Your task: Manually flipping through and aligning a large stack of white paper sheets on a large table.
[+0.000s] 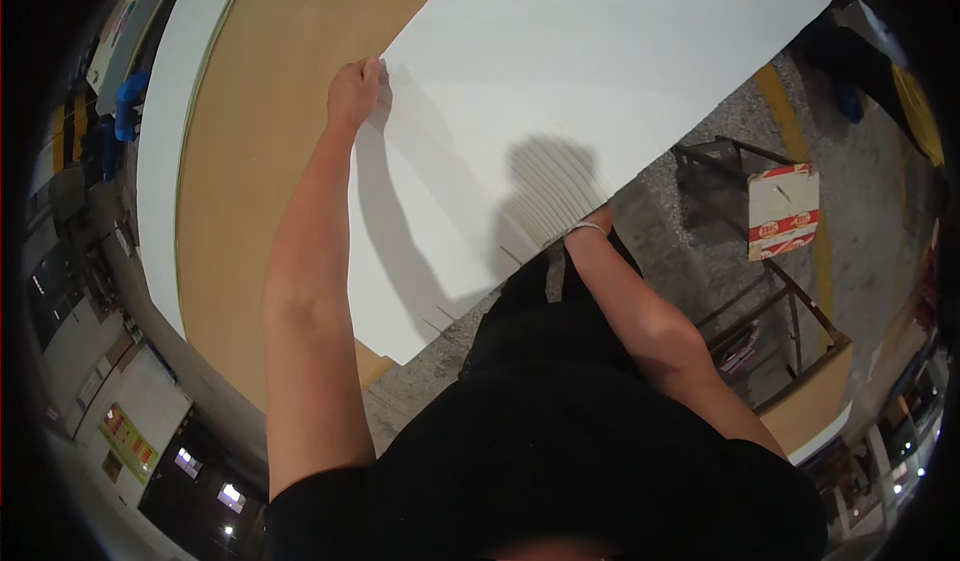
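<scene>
1. The large, flat white sheet [600, 71] lies partly over the tan flat board [265, 131]; its long axis runs diagonally, lower left to upper right.
2. The left hand's [354, 93] fingers pinch the sheet's left edge.
3. The right hand [599, 217] is at the sheet's near long edge, mostly hidden beneath; I cannot tell its fingers' state.

Shot from up on the head through a wide fisheye, aimed pretty much straight down. The black shirt [570, 441] is caught super close along the bottom, the white sheet [600, 61] is seen from above a bit farther off, and the corners are blacked out.
</scene>
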`<control>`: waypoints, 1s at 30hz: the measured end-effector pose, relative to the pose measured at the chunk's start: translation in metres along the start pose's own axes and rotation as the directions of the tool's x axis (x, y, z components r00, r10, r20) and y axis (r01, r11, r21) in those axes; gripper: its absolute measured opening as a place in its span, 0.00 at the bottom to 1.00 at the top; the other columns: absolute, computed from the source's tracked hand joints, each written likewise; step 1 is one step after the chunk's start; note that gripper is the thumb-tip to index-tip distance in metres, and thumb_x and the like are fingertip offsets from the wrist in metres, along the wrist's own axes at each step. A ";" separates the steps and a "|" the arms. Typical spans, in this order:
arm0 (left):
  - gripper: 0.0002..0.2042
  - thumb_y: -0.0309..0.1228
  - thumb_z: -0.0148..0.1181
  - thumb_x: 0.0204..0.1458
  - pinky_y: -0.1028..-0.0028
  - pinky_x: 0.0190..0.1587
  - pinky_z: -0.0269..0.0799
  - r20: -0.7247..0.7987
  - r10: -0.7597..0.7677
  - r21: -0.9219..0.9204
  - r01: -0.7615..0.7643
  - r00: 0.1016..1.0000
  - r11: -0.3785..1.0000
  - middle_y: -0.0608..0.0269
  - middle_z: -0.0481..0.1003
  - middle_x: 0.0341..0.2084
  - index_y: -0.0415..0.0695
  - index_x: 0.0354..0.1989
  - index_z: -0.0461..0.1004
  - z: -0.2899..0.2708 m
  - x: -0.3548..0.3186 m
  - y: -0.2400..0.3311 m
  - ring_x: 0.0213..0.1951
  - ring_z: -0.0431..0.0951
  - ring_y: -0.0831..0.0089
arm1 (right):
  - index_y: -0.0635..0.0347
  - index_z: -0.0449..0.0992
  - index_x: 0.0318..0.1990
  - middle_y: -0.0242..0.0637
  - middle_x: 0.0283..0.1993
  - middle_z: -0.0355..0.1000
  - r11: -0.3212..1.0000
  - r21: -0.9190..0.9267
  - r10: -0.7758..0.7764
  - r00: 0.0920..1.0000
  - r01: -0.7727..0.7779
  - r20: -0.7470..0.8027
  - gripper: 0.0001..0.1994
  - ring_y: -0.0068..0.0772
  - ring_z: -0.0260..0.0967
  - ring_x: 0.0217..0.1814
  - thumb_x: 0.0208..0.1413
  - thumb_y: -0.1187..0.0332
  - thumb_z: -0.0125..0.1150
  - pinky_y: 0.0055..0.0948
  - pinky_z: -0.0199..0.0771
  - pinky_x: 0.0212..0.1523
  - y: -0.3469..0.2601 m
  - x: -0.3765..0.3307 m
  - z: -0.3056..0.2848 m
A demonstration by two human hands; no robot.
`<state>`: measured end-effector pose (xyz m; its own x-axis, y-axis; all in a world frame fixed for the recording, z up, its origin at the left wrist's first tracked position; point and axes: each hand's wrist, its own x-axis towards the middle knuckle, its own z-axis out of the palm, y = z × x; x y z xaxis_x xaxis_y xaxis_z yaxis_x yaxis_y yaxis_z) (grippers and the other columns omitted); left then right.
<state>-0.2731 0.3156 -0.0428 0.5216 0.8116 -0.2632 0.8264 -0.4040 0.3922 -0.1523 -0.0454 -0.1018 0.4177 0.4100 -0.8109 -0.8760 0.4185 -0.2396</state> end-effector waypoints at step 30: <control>0.27 0.51 0.38 0.58 0.57 0.45 0.68 -0.005 0.145 -0.108 -0.145 0.989 0.984 0.41 0.75 0.34 0.38 0.36 0.76 0.033 0.102 0.122 0.42 0.74 0.45 | 0.59 0.69 0.34 0.39 0.38 0.72 0.952 -0.110 -0.301 0.803 0.286 -0.514 0.16 0.39 0.71 0.39 0.61 0.58 0.36 0.38 0.73 0.39 -0.106 0.086 -0.003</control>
<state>-0.1121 0.3353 -0.0514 0.6348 0.7466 -0.1989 0.7144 -0.4691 0.5192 -0.0243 -0.0567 -0.1477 0.4756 -0.2129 -0.8535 -0.7408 0.4263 -0.5191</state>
